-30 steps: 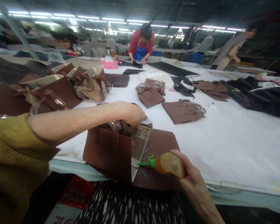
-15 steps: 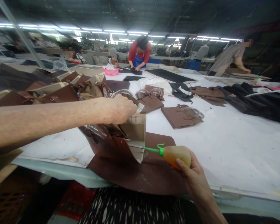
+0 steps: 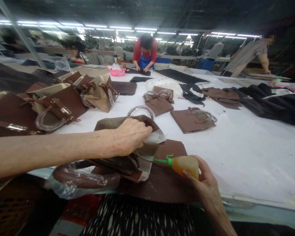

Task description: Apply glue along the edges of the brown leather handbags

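Note:
My left hand [image 3: 131,136] is closed on the upper edge of a brown handbag [image 3: 123,164], which lies tipped over at the table's front edge. One bag handle [image 3: 81,177], wrapped in clear plastic, hangs toward me; the other wrapped handle [image 3: 142,111] stands up behind. Beneath the bag is a flat dark brown leather piece [image 3: 169,183]. My right hand [image 3: 206,186] grips a squeeze bottle [image 3: 185,165] of amber liquid with a green cap. Its thin green nozzle points left at the bag's pale lining; whether the tip touches is unclear.
Brown handbags [image 3: 59,105] crowd the table's left side. Two flat bag pieces with wrapped handles [image 3: 159,105] [image 3: 194,121] lie ahead. Black material [image 3: 272,108] is heaped at right. Across the white table [image 3: 255,164], a person in red [image 3: 145,52] handles black pieces beside a pink basin [image 3: 116,71].
My left hand has tilted the bag over toward me and moved slightly down and right; its wrapped front handle now hangs at the edge. The bottle has barely moved.

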The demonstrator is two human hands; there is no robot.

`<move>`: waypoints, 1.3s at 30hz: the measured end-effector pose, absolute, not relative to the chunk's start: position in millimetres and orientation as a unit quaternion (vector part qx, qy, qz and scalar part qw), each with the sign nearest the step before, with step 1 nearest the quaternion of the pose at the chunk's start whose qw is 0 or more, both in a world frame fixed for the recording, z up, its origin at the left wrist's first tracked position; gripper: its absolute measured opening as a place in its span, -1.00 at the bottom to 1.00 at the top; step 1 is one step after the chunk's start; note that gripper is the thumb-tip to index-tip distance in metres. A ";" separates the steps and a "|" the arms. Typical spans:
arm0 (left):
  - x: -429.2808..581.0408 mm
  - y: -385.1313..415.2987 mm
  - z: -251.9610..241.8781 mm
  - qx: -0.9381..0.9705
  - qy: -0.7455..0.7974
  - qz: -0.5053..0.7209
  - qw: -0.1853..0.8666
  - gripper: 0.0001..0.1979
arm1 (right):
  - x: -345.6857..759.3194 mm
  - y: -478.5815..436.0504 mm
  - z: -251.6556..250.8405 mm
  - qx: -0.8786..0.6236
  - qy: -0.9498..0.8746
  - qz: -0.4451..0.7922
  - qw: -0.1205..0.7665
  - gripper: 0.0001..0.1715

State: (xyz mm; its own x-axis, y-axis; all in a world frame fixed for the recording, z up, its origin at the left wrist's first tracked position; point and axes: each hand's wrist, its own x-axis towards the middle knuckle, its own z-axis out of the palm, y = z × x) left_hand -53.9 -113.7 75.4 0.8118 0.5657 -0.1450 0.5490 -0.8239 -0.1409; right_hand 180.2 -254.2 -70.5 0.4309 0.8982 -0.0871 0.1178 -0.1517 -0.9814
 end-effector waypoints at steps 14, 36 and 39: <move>-68.9 -120.1 61.3 -0.947 -0.318 0.038 0.031 -0.82 | 177.2 -243.0 -74.7 -0.678 -0.443 0.316 0.494 -0.32; -84.6 -137.1 54.5 -0.957 -0.289 0.007 0.014 -0.86 | 184.4 -248.1 -78.5 -0.682 -0.453 0.344 0.461 -0.36; -85.2 -139.3 55.3 -0.955 -0.295 0.002 0.016 -0.88 | 183.6 -252.0 -75.6 -0.680 -0.451 0.358 0.455 -0.35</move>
State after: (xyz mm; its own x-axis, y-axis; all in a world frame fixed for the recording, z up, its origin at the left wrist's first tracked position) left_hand -85.2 -139.3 55.3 0.8259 0.5638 0.0060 0.5637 -0.8254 -0.0317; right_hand 183.6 -252.0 -75.6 0.3383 0.9380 -0.0756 0.2866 -0.1792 -0.9411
